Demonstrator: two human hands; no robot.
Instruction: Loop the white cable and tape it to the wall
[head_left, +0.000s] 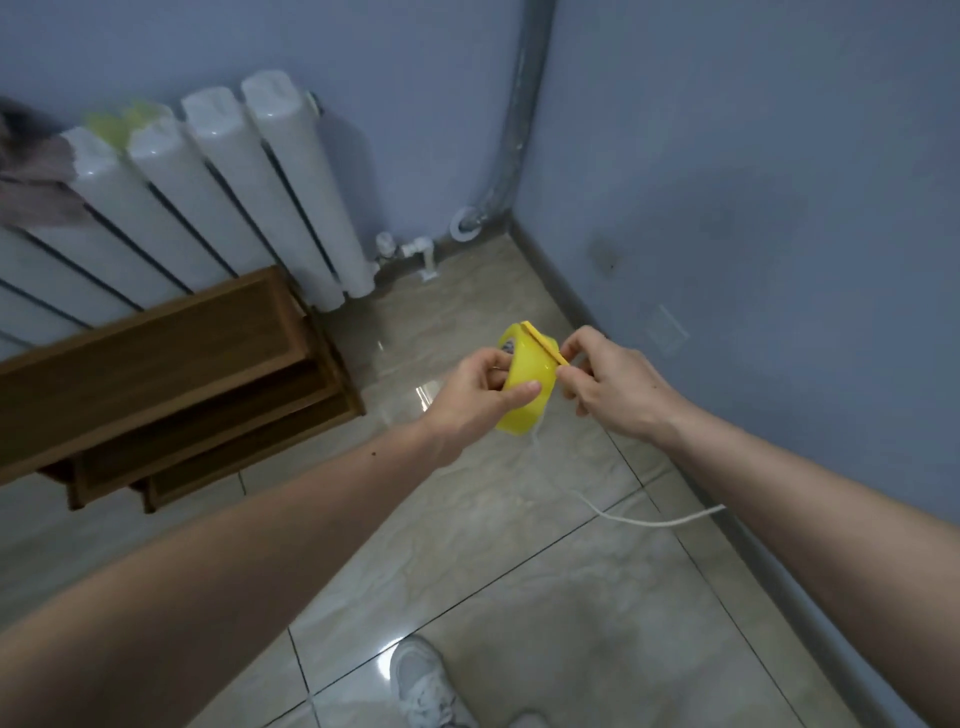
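Note:
A yellow tape roll (525, 375) is held in front of me above the tiled floor. My left hand (475, 395) grips the roll with the thumb across its side. My right hand (602, 382) pinches the tape's loose end at the roll's right edge. The white cable (639, 519) hangs down from below the roll and trails over the floor to the right, where it passes behind my right forearm. The blue-grey wall (753, 182) stands on the right.
A white radiator (249, 187) lines the back wall, with a cloth (31, 176) draped on its left. A brown wooden shelf (171, 374) stands before it. A grey pipe (519, 114) runs down the corner. My white shoe (423, 686) is at the bottom.

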